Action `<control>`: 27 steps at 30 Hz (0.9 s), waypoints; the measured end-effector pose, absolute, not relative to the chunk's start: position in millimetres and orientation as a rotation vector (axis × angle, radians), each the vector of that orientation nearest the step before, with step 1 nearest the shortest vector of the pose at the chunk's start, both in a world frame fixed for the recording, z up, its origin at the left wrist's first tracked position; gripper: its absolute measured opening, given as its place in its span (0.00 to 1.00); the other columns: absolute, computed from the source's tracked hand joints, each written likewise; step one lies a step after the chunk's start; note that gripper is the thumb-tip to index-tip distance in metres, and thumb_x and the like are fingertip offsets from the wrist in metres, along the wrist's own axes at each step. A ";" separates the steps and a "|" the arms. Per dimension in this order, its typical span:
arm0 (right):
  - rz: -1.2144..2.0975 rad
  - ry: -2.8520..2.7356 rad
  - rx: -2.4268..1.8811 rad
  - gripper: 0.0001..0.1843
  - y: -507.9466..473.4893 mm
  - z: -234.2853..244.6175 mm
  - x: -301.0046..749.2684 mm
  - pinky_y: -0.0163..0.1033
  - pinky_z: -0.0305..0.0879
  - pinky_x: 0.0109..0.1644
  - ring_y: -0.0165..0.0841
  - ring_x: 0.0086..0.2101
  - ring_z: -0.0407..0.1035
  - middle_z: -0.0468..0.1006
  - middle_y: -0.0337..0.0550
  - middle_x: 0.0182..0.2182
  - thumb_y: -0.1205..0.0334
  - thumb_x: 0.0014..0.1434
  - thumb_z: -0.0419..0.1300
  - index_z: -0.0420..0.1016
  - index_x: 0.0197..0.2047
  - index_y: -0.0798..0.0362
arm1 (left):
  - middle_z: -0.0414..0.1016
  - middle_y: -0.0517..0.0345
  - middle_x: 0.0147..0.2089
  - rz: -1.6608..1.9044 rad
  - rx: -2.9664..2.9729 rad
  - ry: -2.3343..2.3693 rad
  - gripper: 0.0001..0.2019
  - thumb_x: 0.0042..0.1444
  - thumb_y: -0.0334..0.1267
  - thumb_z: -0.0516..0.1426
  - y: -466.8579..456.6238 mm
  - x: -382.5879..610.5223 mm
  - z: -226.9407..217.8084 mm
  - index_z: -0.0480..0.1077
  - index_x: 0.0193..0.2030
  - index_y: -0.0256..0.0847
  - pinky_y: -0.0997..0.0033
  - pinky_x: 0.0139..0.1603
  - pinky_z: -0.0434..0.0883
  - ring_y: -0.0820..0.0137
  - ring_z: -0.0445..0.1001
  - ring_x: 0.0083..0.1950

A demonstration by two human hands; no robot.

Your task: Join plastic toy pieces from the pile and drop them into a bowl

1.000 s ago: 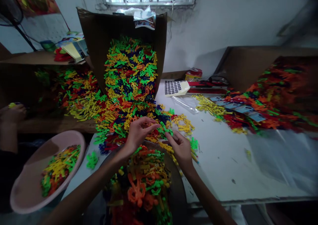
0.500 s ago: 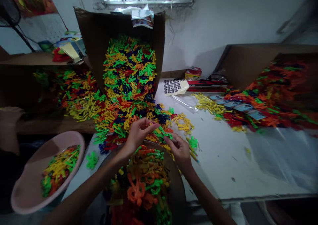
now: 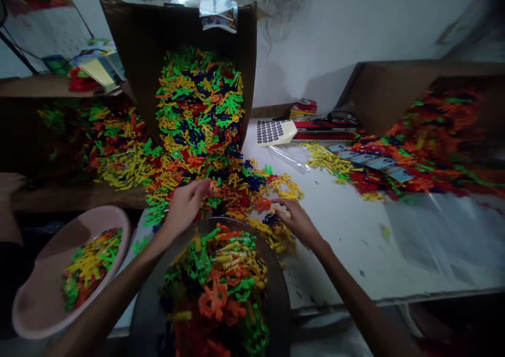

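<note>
A big heap of small plastic pieces (image 3: 197, 120), green, yellow, orange, red and dark blue, spills from a tipped cardboard box (image 3: 142, 41) onto the white table (image 3: 347, 241). My left hand (image 3: 185, 207) rests on the heap's near edge with fingers curled over the pieces. My right hand (image 3: 295, 220) lies on the loose pieces to the right, fingers spread and flat. Right below both hands stands a dark round bowl (image 3: 276, 299) piled with the same pieces.
A pink basin (image 3: 51, 257) with coloured pieces sits at the lower left. Another person's hand (image 3: 10, 183) shows at the left edge. A second cardboard box (image 3: 394, 89) with pieces lies at the right, clear plastic bags (image 3: 445, 241) in front, a dotted sheet (image 3: 274, 132) behind.
Both hands have parted: the left slid left onto the heap, the right moved right and flattened. The green piece they held together is no longer between them. The view dipped slightly.
</note>
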State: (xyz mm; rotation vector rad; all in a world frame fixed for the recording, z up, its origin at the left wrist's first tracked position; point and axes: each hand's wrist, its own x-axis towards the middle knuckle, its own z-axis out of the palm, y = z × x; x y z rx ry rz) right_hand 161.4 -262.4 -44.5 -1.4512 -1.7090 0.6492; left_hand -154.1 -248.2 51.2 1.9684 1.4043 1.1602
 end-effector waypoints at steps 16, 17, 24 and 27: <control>1.077 -1.229 -1.295 0.24 -261.0 -77.7 172.9 0.45 0.69 0.50 0.39 0.42 0.74 0.80 0.43 0.39 0.47 0.47 0.71 0.74 0.42 0.52 | 0.78 0.30 0.42 0.041 2.428 1.423 0.12 0.50 0.39 0.63 -147.9 -10.0 -46.8 0.79 0.33 0.30 0.60 0.48 0.69 0.49 0.76 0.48; 1.134 -1.165 -1.258 0.24 -263.3 -75.9 170.9 0.44 0.71 0.48 0.38 0.41 0.75 0.80 0.42 0.38 0.48 0.46 0.71 0.73 0.42 0.52 | 0.78 0.31 0.42 0.051 2.403 1.445 0.11 0.49 0.39 0.64 -145.5 -8.1 -47.4 0.79 0.34 0.30 0.60 0.48 0.69 0.49 0.76 0.48; 1.394 -0.750 -1.113 0.20 -273.7 -55.0 152.9 0.44 0.76 0.41 0.35 0.36 0.75 0.80 0.39 0.36 0.56 0.43 0.74 0.75 0.39 0.53 | 0.78 0.52 0.32 0.375 2.136 1.334 0.15 0.57 0.48 0.58 -165.6 -32.2 -25.2 0.72 0.39 0.36 0.72 0.33 0.70 0.65 0.77 0.33; 1.540 -0.563 -1.001 0.14 -274.5 -45.3 137.3 0.45 0.76 0.44 0.35 0.38 0.75 0.80 0.38 0.35 0.59 0.46 0.72 0.78 0.37 0.52 | 0.75 0.58 0.31 0.873 1.812 1.068 0.16 0.58 0.51 0.58 -204.0 -45.3 -8.4 0.68 0.39 0.38 0.74 0.32 0.70 0.69 0.75 0.32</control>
